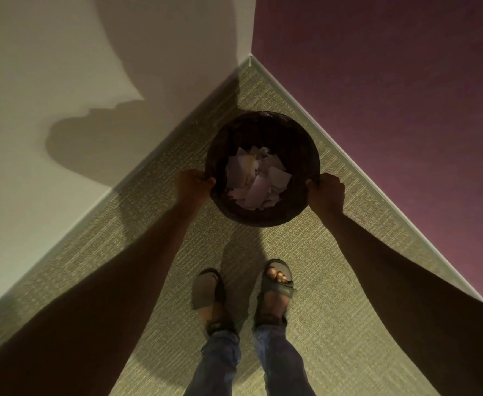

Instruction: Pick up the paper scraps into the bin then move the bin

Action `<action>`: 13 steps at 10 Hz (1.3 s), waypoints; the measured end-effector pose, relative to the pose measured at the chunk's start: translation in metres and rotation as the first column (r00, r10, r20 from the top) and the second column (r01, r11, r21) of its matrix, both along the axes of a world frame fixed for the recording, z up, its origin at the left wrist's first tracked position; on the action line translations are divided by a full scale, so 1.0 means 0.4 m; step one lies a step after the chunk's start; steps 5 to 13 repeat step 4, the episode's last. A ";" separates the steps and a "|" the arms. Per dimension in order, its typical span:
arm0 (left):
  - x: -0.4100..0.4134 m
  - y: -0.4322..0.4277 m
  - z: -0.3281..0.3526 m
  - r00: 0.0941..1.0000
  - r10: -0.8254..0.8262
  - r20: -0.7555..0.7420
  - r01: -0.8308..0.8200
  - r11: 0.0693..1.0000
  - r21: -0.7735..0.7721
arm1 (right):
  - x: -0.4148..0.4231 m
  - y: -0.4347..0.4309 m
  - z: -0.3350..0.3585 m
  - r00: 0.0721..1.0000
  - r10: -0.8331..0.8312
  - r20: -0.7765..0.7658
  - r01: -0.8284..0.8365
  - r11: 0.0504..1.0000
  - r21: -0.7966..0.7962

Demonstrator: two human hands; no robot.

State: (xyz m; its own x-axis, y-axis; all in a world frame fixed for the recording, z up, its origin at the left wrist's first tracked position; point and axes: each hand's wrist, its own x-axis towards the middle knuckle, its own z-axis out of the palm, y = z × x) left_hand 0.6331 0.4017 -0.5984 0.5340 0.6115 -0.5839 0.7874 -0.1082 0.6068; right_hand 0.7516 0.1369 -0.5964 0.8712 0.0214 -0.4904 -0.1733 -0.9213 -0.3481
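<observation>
A round dark woven bin (263,124) is seen from above, near the corner of the room. Several white paper scraps (256,178) lie piled inside it. My left hand (192,182) grips the bin's left rim, fingers curled over the edge. My right hand (326,190) grips the right rim in the same way. Both arms reach straight down and forward to it. Whether the bin rests on the carpet or hangs just above it cannot be told.
A white wall (63,67) on the left and a purple wall (391,95) on the right meet in a corner just behind the bin. Beige carpet (320,324) covers the floor. My two sandalled feet (274,284) stand close in front of the bin.
</observation>
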 end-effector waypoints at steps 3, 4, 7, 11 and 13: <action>-0.015 -0.083 0.106 0.903 -0.417 -0.100 0.388 0.694 0.607 | -0.066 0.051 0.075 0.802 0.417 0.427 -0.399 0.907 -0.137; -0.008 -0.132 0.104 0.757 -0.648 -0.083 0.530 0.535 0.658 | -0.095 0.082 0.052 0.703 0.552 0.448 -0.577 0.811 -0.095; -0.008 -0.132 0.104 0.757 -0.648 -0.083 0.530 0.535 0.658 | -0.095 0.082 0.052 0.703 0.552 0.448 -0.577 0.811 -0.095; -0.008 -0.132 0.104 0.757 -0.648 -0.083 0.530 0.535 0.658 | -0.095 0.082 0.052 0.703 0.552 0.448 -0.577 0.811 -0.095; -0.008 -0.132 0.104 0.757 -0.648 -0.083 0.530 0.535 0.658 | -0.095 0.082 0.052 0.703 0.552 0.448 -0.577 0.811 -0.095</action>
